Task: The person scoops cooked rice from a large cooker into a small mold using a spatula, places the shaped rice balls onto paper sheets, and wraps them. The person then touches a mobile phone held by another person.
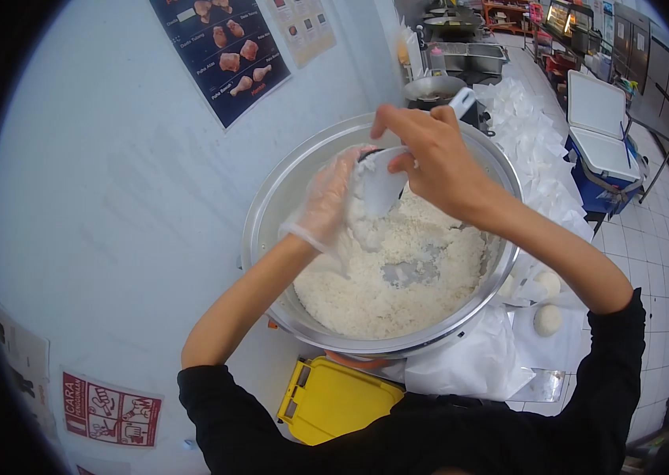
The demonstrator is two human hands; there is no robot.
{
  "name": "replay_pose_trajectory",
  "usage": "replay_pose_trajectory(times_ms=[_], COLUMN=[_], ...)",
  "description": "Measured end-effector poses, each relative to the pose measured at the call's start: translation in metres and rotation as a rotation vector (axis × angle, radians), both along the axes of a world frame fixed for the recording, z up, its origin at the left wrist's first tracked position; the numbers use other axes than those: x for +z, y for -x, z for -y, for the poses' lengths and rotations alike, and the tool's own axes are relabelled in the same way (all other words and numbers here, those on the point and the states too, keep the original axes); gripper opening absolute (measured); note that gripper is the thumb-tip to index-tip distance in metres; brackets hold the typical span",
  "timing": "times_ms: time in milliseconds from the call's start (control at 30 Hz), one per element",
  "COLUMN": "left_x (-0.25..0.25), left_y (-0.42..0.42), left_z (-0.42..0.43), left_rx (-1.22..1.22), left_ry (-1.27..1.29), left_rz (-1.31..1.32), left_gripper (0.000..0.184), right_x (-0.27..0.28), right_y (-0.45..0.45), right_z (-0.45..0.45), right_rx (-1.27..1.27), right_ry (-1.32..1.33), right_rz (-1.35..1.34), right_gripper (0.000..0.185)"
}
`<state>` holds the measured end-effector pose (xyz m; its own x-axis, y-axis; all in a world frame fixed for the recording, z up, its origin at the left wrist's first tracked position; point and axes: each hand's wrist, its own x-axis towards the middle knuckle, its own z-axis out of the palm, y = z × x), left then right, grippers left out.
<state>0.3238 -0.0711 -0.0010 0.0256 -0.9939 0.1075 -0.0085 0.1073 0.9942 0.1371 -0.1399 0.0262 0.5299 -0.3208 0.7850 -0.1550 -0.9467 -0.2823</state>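
Note:
A wide metal pot point(260, 202) holds loose white rice point(382, 305), with bare metal showing through near its middle. My left hand point(330, 194), in a clear plastic glove, is closed around a small dark-rimmed bowl point(371, 153) over the far side of the pot. Most of that bowl is hidden by the hand and the paddle. My bare right hand point(441, 162) grips a white rice paddle point(382, 190). The paddle's blade lies against the bowl's opening, and its handle sticks up past my fingers. White rice shows beside the blade.
Right of the pot, a rounded rice portion point(548, 321) sits on white paper point(469, 360). Crumpled white wrappers point(520, 134) line the counter. A yellow bin lid point(342, 400) is below the pot. Beyond stand a wok point(435, 85) and an open blue cooler point(603, 178). A wall borders the left.

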Motion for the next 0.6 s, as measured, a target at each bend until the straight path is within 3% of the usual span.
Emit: replay_pose_trajectory(times_ms=[67, 267, 333, 367, 433, 533, 600], left_x=[0.024, 0.052, 0.055, 0.056, 0.051, 0.031, 0.029], left_y=[0.008, 0.005, -0.004, -0.008, -0.018, -0.026, -0.034], left_z=[-0.005, -0.001, -0.001, 0.0, 0.006, 0.016, 0.019], left_rx=[-0.011, -0.011, -0.046, -0.063, -0.084, -0.027, 0.033], left_ry=[-0.161, -0.135, -0.164, -0.175, -0.207, -0.159, -0.144], left_rz=[-0.126, -0.239, -0.07, 0.015, -0.091, -0.273, -0.327], left_gripper=[0.053, 0.065, 0.066, 0.066, 0.06, 0.054, 0.055], right_x=[0.008, 0.044, 0.043, 0.039, 0.023, 0.006, -0.003], right_y=[0.001, 0.008, 0.002, -0.002, -0.009, -0.011, -0.006], right_z=[0.008, 0.027, 0.026, 0.024, 0.018, 0.012, 0.013], right_rx=[0.017, 0.121, 0.115, 0.108, 0.094, -0.008, 0.007], right_ry=[-0.017, -0.14, -0.086, -0.001, 0.166, 0.454, 0.7], right_rz=[-0.029, -0.124, -0.084, -0.049, 0.025, -0.142, -0.192], right_gripper=[0.038, 0.044, 0.043, 0.042, 0.04, 0.047, 0.039])
